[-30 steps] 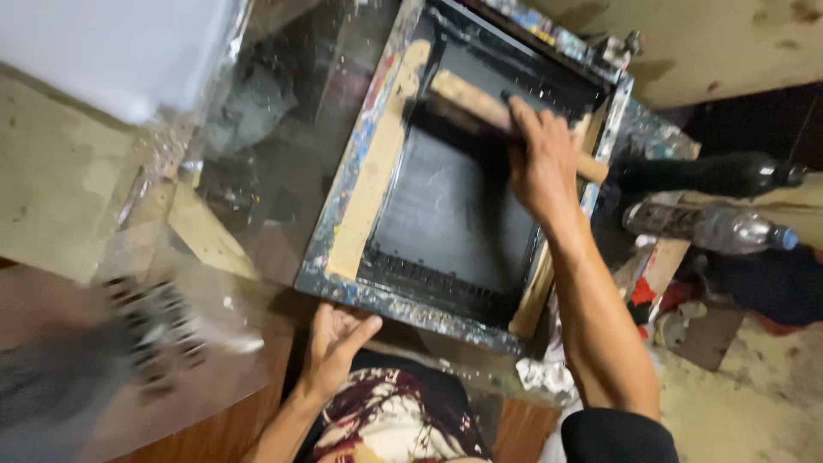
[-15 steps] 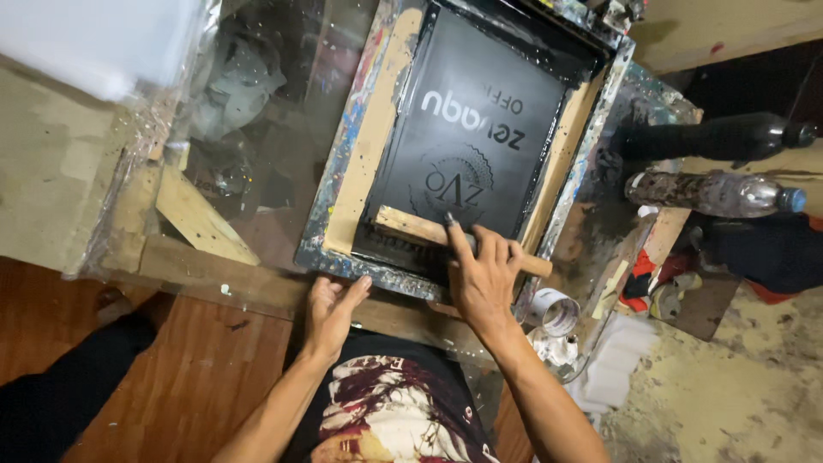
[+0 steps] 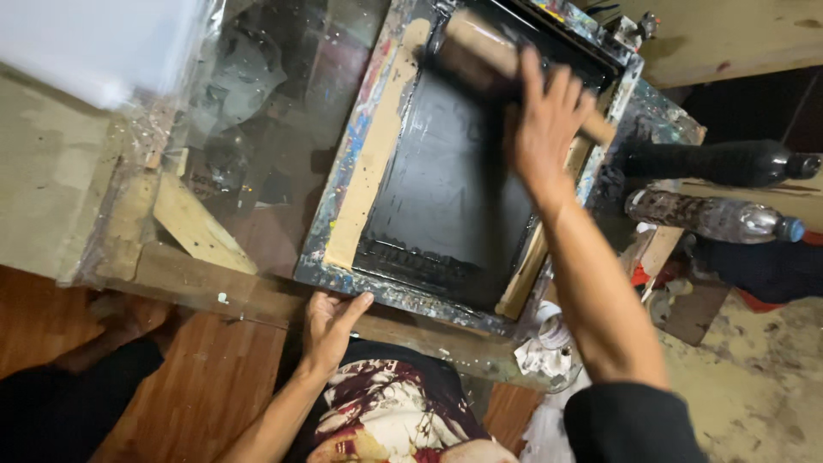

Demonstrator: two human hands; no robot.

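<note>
A paint-spattered screen-printing frame (image 3: 351,171) with a black, ink-covered mesh (image 3: 446,197) lies on a glass-topped table. My right hand (image 3: 549,120) grips a wooden-handled squeegee (image 3: 480,47) at the far end of the mesh; the hand and squeegee are blurred by motion. My left hand (image 3: 330,321) rests with spread fingers on the frame's near edge. Tan tape (image 3: 377,146) lines the frame's inner left side.
Two plastic bottles, one dark (image 3: 720,163) and one clear (image 3: 711,214), lie to the right. A wooden wedge (image 3: 193,223) sits under the glass at left. Crumpled rags (image 3: 540,343) lie by the frame's near right corner. A white sheet (image 3: 86,43) is at top left.
My right hand pulled the squeegee from the far end to the near end, showing a printed design, then pushed it back to the far end, covering the mesh in black ink again.
</note>
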